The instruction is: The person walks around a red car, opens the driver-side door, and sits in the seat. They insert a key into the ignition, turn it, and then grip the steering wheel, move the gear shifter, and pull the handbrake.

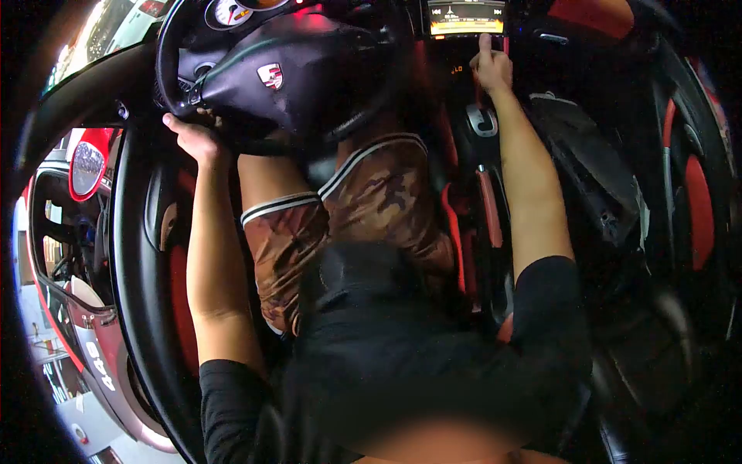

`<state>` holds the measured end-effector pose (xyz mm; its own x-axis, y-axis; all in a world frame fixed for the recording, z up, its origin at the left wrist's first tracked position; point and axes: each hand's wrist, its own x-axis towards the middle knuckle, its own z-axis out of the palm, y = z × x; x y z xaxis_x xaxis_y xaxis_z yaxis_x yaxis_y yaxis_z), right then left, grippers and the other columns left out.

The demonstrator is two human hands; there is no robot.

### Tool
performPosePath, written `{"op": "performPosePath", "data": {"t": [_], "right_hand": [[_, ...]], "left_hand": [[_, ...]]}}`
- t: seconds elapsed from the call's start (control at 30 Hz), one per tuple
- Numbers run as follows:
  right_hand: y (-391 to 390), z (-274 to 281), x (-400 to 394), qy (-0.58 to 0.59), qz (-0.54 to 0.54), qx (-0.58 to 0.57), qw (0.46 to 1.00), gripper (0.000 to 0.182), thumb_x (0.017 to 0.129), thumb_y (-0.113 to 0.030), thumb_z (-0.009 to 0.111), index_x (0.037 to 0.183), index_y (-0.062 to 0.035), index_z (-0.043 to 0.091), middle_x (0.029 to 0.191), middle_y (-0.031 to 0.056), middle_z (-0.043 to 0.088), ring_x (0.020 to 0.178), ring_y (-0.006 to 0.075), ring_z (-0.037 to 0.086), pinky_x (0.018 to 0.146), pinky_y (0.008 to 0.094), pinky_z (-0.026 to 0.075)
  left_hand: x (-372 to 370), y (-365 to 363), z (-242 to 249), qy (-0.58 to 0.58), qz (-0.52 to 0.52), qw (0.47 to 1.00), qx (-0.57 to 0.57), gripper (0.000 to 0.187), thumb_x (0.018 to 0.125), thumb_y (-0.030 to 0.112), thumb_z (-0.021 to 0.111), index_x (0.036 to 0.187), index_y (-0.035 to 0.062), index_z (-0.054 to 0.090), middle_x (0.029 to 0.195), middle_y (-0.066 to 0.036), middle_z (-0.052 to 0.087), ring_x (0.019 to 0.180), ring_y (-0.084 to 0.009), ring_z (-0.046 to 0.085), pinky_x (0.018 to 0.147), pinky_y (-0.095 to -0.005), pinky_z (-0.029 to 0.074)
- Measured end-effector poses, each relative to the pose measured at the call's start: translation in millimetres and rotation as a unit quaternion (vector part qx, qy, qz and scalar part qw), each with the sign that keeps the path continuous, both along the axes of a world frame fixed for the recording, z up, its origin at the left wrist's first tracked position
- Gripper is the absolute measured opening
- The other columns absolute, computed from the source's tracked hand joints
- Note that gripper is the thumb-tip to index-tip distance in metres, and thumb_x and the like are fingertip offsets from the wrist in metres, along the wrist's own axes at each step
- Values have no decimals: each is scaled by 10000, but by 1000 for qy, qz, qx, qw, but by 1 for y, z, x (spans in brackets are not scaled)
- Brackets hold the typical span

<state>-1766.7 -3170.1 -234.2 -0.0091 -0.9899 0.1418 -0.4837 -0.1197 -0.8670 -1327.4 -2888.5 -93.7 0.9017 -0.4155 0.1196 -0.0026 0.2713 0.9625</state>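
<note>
Inside a car, my left hand (197, 138) is at the lower left of the black steering wheel (290, 85), its fingers closed around the rim and the thumb pointing outward. A crest sits on the wheel's hub. My right hand (492, 68) reaches up to the lit touchscreen (466, 18) on the centre console. One digit points up at the screen's lower edge while the other fingers are curled in. Whether it touches the screen cannot be made out. Nothing shows in this hand.
Below my right hand is the gear selector (482, 121), with the handbrake lever (489, 207) behind it. A dark bag-like item (591, 166) lies on the passenger side. Outside the left window are a red side mirror (90, 164) and another car (104, 363).
</note>
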Motion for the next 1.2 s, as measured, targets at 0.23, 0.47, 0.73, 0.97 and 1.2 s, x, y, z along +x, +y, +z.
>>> {"op": "performPosePath", "data": {"t": [0.23,0.47,0.73,0.97,1.2], "right_hand": [[-9,-2,1,26,-22,6,999,873,896,-817,399,801,-46,796,815,192,741,901,358,712,894,438,521],[-31,-22,-1,-32,28,183,982,961,869,-864,366,750,1,768,719,144,720,770,271,719,833,391,538],[-15,-2,9,-96,-51,157,982,957,910,-830,339,705,32,703,605,103,650,519,193,627,529,322,530],[4,-31,-4,-299,27,152,942,895,926,-789,388,862,40,720,682,119,707,599,174,660,584,311,524],[-8,-48,13,-172,-121,1,978,831,918,-773,461,614,-34,688,544,57,610,480,163,577,460,317,416]], "left_hand": [[-8,3,7,-38,20,999,32,744,1007,690,280,819,41,591,704,-61,572,592,-202,540,521,-330,449],[4,-1,-1,-4,13,1000,22,730,997,693,276,811,60,588,698,-69,590,609,-226,563,546,-342,472],[-13,0,7,-37,18,999,2,726,1014,678,307,814,36,582,713,-53,569,577,-190,541,501,-330,444],[-25,8,18,-33,6,999,22,725,1017,674,296,778,45,565,680,-57,554,549,-188,523,486,-326,432],[-5,0,4,-23,17,1000,-2,706,1009,675,339,813,36,568,712,-62,557,556,-194,517,477,-319,428]]}}
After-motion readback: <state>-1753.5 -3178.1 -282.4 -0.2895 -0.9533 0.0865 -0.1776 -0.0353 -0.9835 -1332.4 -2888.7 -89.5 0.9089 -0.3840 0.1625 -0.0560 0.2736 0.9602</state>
